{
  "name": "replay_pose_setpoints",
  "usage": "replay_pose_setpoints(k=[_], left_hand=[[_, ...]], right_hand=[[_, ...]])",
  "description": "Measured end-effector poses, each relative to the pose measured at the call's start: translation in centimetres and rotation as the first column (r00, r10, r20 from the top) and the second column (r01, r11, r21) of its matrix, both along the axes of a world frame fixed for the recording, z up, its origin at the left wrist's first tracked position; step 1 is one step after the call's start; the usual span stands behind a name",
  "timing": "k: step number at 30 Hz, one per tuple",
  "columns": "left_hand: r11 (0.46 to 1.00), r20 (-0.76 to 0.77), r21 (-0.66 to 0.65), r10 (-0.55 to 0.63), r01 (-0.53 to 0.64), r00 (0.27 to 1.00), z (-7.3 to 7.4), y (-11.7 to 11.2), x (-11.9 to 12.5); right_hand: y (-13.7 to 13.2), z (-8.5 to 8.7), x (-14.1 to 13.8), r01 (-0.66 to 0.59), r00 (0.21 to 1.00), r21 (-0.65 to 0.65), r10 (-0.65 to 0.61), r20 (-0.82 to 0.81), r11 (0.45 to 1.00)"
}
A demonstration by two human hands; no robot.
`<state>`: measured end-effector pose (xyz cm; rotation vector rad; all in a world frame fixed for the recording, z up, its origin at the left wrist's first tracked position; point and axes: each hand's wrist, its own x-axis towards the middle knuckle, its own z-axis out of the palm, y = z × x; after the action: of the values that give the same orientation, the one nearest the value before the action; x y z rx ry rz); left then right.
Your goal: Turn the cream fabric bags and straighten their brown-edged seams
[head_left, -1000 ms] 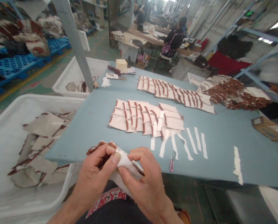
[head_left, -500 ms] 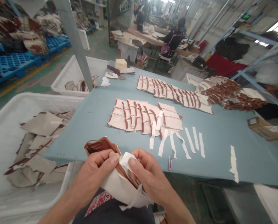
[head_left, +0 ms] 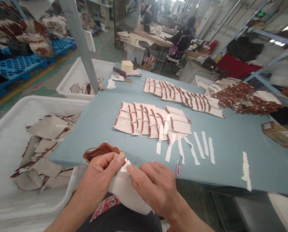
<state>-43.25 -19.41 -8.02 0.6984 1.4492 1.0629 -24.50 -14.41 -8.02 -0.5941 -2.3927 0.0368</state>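
A cream fabric piece [head_left: 130, 190] with a brown lining [head_left: 99, 151] hangs over the table's near edge. My left hand [head_left: 104, 172] pinches its edge between thumb and fingers. My right hand [head_left: 153, 182] is closed at the same edge, its thumb pressing a white strip [head_left: 126, 165] against the fabric; its other fingers are curled and partly hidden. Just beyond, several loose white strips [head_left: 180, 149] lie on the blue-green table [head_left: 97, 129]. Small pink thread snips [head_left: 178, 168] rest near the table's front edge.
Overlapping cream pieces with brown edging [head_left: 144, 119] lie mid-table, with another row [head_left: 182, 96] behind. A brown heap [head_left: 245, 98] and a cardboard box [head_left: 279, 133] stand at the right. White bins [head_left: 15, 109] flank the left side near a metal post [head_left: 82, 45]. A person [head_left: 181, 38] sits farther back.
My right hand has turned palm-down and presses the white strip, which was folded up between both hands, down over the edge. The cream fabric now hangs flatter below. My left hand keeps its pinch.
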Motion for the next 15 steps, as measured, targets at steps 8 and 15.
replay_pose_setpoints(k=[8,15], left_hand=[[0.999,0.036,-0.020,0.044,-0.043,0.998,-0.1,0.5,0.2],[0.995,0.114,-0.099,0.043,-0.031,0.993,-0.8,0.8,-0.2]], right_hand=[[0.8,0.1,0.1,-0.052,0.998,0.048,0.051,0.038,0.997],[1.7,0.4,-0.2,-0.089,0.995,0.074,0.085,0.053,0.993]])
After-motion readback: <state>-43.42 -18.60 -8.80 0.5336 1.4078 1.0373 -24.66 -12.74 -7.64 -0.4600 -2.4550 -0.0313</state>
